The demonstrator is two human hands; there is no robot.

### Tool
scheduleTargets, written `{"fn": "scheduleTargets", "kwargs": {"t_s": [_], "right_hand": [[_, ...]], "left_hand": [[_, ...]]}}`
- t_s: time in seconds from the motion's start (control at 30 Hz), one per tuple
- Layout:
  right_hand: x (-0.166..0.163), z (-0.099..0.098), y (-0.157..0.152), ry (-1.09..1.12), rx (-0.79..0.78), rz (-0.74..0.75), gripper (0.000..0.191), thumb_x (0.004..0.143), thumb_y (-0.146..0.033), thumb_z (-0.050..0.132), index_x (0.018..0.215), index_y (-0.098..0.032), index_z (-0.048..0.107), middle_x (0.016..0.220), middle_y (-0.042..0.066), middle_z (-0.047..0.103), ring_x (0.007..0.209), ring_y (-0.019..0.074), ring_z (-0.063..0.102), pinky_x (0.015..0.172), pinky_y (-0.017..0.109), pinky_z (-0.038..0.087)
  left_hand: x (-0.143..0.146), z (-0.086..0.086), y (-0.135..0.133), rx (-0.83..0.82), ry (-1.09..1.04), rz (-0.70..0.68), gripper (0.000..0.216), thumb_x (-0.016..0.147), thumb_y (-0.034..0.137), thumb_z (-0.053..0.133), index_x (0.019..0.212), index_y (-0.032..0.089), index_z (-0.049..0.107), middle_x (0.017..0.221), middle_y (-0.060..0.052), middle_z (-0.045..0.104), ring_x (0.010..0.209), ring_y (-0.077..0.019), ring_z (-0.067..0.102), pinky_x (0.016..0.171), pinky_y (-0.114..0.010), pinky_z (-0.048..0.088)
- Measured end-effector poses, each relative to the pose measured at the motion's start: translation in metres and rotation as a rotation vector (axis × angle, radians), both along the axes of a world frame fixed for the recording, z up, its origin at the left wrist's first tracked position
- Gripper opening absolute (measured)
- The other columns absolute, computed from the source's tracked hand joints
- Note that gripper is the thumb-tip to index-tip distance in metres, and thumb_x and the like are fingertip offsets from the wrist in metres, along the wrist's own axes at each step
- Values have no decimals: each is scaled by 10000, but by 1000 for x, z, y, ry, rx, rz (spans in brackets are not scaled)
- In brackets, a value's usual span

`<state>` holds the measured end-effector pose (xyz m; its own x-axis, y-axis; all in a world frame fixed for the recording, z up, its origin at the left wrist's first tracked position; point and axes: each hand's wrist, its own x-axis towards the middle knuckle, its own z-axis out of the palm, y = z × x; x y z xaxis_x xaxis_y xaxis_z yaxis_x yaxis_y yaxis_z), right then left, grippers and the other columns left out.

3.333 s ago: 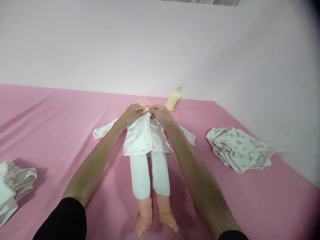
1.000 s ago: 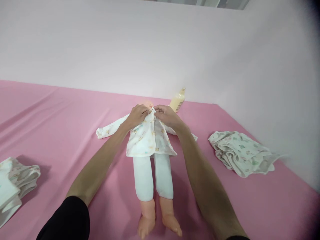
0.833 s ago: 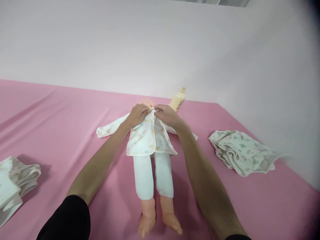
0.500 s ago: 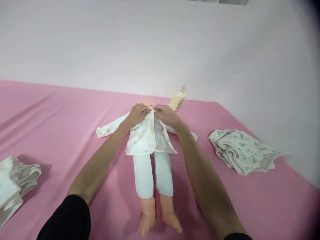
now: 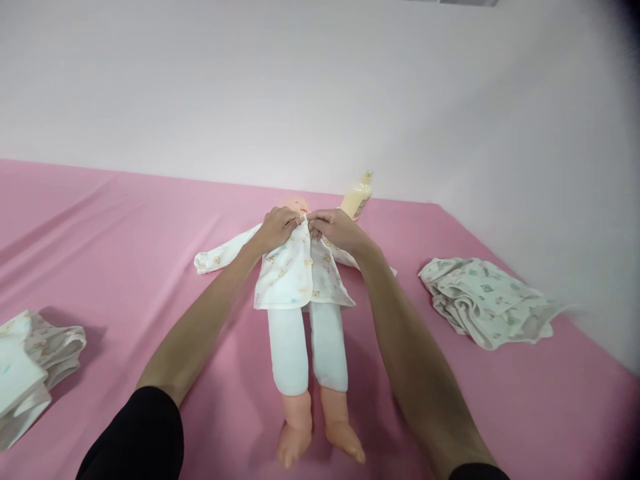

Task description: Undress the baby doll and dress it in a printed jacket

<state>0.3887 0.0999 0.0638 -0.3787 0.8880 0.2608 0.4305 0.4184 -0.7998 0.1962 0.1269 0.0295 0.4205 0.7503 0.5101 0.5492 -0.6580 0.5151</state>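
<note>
A baby doll (image 5: 297, 427) lies on its back, feet toward me, in white trousers (image 5: 289, 350) and a white printed jacket (image 5: 285, 280). My left hand (image 5: 279, 227) is closed on the jacket's edge at the collar, under the doll's chin. Opposite it, my right hand (image 5: 336, 228) pinches the other side of the same collar opening. The two hands almost meet there. Below them the jacket's front edges overlap down the middle, with small fasteners along the edge. My hands cover the doll's neck and part of its face.
A pale yellow bottle (image 5: 356, 200) leans near the wall behind the doll's head. Crumpled printed cloth (image 5: 487, 300) lies at right, and more folded printed cloth (image 5: 30, 373) at left. Pink sheeting (image 5: 125, 280) covers the surface, bordered by white walls.
My right hand's fingers have shifted slightly at the collar, with the lower ones curling more beneath. My left hand keeps its grip. The whole view has shifted a little.
</note>
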Motion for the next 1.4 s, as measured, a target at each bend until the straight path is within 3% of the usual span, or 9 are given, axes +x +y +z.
{"fn": "scheduleTargets", "kwargs": {"t_s": [0.13,0.23,0.57,0.87,1.03,1.1,1.23,1.4], "right_hand": [[-1,-8,6,26,144,-67,167,829,-283,608,774,-182,729,842,32,654,763,153,581,702,278,437],[-1,-13,9,90,155,-75,161,817,-317,649,807,-191,750,919,43,675,856,176,611,773,298,456],[-9,-27,13,348,16,-75,257,750,-371,760,916,-177,730,913,52,728,834,175,645,808,328,502],[-11,-35,17,308,187,-77,221,778,-386,736,895,-200,742,960,47,662,890,174,629,853,335,501],[-11,-41,22,285,218,-94,274,782,-434,731,918,-197,742,943,45,640,852,165,613,839,335,490],[-12,-42,23,270,246,-98,278,785,-448,725,903,-196,736,917,40,636,821,159,599,817,329,484],[-16,-42,21,257,271,-124,243,783,-419,712,864,-190,709,865,30,624,756,147,569,748,307,471],[-21,-40,16,192,278,-194,121,785,-281,644,854,-188,680,785,12,622,706,142,536,689,283,448]], "left_hand": [[-2,0,1,1,10,-19,397,995,359,386,654,184,492,733,-28,539,763,-174,485,787,-308,372],[-4,1,1,-59,-43,-61,381,974,355,421,640,180,475,722,-22,518,744,-165,480,743,-290,371],[-9,3,-1,-245,-145,-132,341,952,399,454,770,159,614,950,-58,601,875,-173,556,803,-278,426],[-9,5,-1,-291,-161,-114,328,952,381,463,893,149,687,1018,-78,620,950,-192,584,856,-295,453],[-9,10,-6,-364,-167,-120,339,962,402,454,995,168,696,1151,-86,621,1024,-198,584,914,-294,440],[-7,12,-7,-398,-176,-81,327,964,407,449,969,179,685,1143,-75,621,991,-189,584,872,-282,444],[-2,14,-8,-434,-177,47,342,963,432,447,843,168,629,938,-58,616,761,-149,532,679,-262,418],[3,15,-13,-364,-202,21,367,932,404,524,675,154,604,845,-44,575,634,-115,461,595,-267,360]]}}
